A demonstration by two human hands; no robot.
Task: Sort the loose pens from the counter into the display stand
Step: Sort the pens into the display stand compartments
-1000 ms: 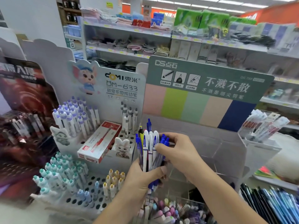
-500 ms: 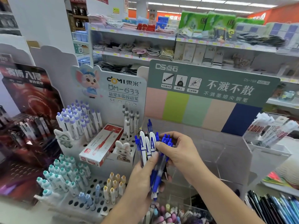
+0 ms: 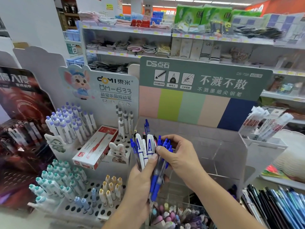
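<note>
- Dark display card (image 3: 21, 100) is standing far left, dark pens racked below it.
- White DOMI display stand (image 3: 92, 210) is sitting next to it: purple-capped pens (image 3: 69, 121) up top, teal-capped pens (image 3: 56, 179) lower down, yellow-capped pens (image 3: 111, 187) near its front right.
- Red-and-white pen box (image 3: 94, 148) is lying tilted on the stand's middle tier.
- Left hand (image 3: 140, 184) is gripping a bundle of pens (image 3: 145, 149) upright, in the air in front of the stand; thumb is pressing across the barrels.
- Right hand (image 3: 178, 156) is pinching the blue pens (image 3: 162, 164) at the bundle's right side, fingers curled over their tops.
- Green DS display (image 3: 204, 83) is standing behind the hands, clear compartments below.
- Loose pens (image 3: 280, 207) are lying bottom right.
</note>
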